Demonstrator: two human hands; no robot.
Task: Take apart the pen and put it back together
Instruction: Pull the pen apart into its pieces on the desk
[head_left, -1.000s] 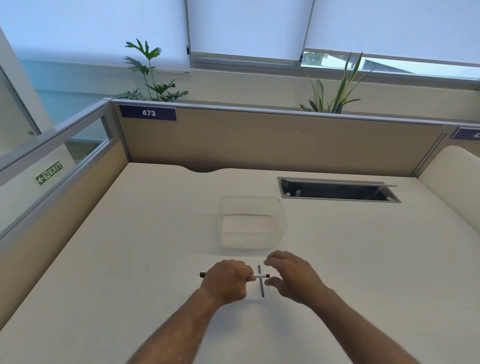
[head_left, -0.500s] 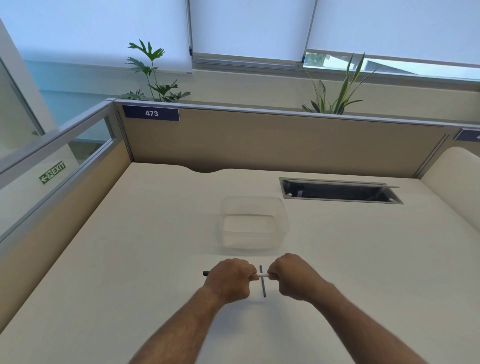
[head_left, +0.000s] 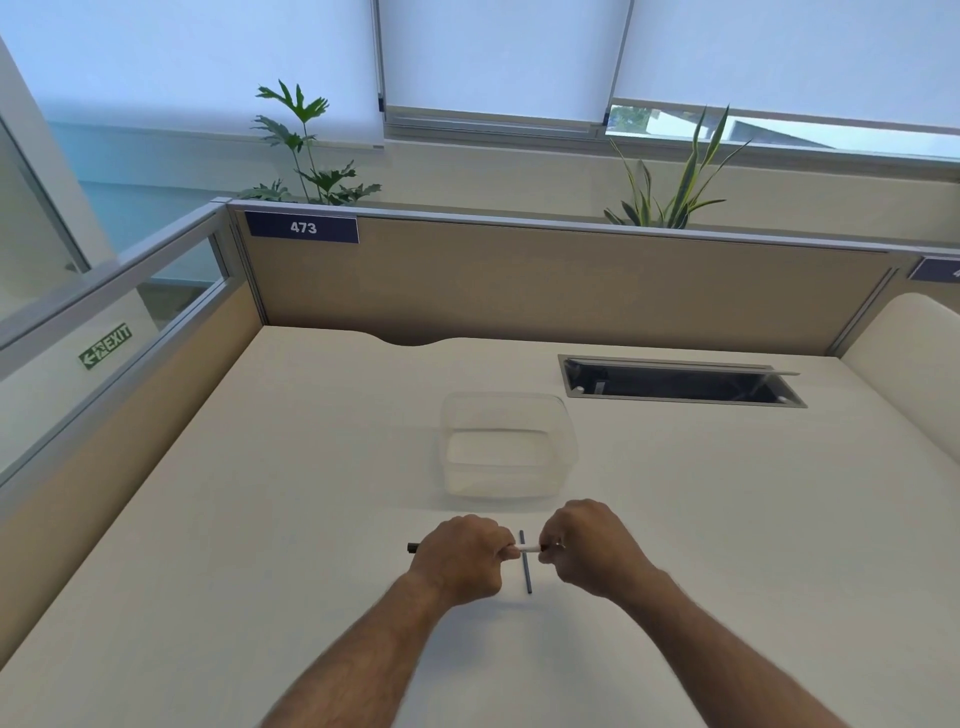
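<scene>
We grip the pen (head_left: 529, 548) crosswise, left hand (head_left: 464, 558) and right hand (head_left: 589, 551) clenched on opposite ends above the counter (head_left: 311, 493).

Both hands near the front edge of the desk (head_left: 260, 519), left hand (head_left: 460, 558) and right hand (head_left: 589, 551) side by side, pen (head_left: 529, 547) held across between them. Thin rod (head_left: 525, 571) lies on the desk under the pen, crossing it. Container (head_left: 506, 447) just behind the hands. Cable slot (head_left: 680, 384) farther back, to the right. Partition (head_left: 519, 280) along the rear edge, two plants behind it.
</scene>
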